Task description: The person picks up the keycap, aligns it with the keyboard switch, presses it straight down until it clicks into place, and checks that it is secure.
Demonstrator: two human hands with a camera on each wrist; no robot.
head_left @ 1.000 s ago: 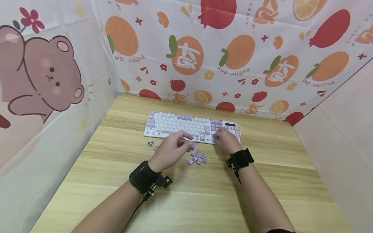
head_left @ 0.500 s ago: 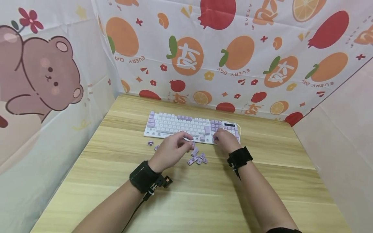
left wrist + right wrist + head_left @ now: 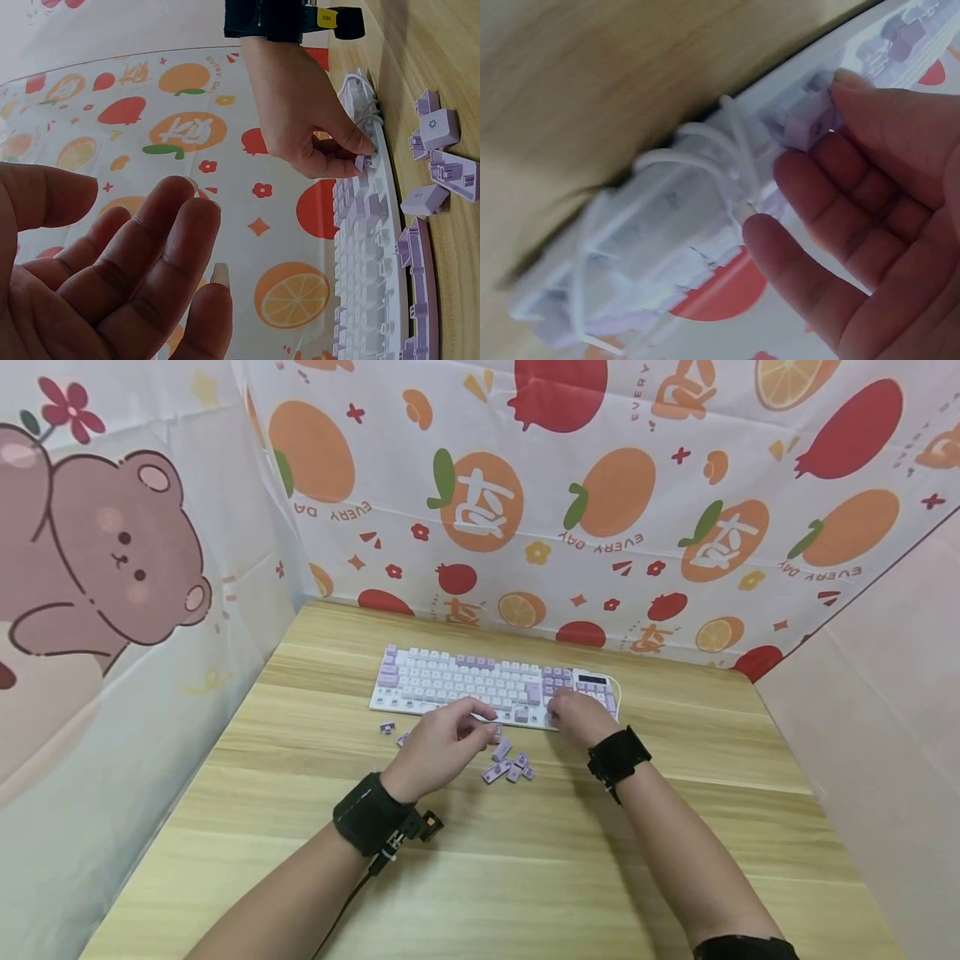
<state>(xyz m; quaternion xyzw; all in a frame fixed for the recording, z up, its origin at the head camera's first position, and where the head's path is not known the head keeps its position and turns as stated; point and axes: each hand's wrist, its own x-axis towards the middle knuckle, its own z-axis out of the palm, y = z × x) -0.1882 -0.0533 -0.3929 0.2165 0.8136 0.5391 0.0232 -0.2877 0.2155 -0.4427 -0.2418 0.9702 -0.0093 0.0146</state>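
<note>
A white and lilac keyboard point(image 3: 465, 683) lies on the wooden table, with some bare switches along its front row. My right hand point(image 3: 583, 718) is over its right part, near the arrow keys. Thumb and fingers there pinch a small lilac keycap point(image 3: 363, 163), also visible as a keycap point(image 3: 810, 124) low against the keyboard in the right wrist view. My left hand point(image 3: 435, 750) hovers at the keyboard's front edge, fingers loosely bent and holding nothing. Just right of it lie several loose lilac keycaps point(image 3: 497, 772), some upside down in the left wrist view.
A white cable point(image 3: 694, 157) loops around the keyboard's right end. Another loose keycap point(image 3: 387, 727) lies left of my left hand. A fruit-print cloth point(image 3: 540, 552) hangs behind the table point(image 3: 480, 877), and a bear-print cloth point(image 3: 120, 552) at the left.
My right hand stays at the same spot on the keyboard while its wrist and forearm shift slightly. The left hand has not visibly moved.
</note>
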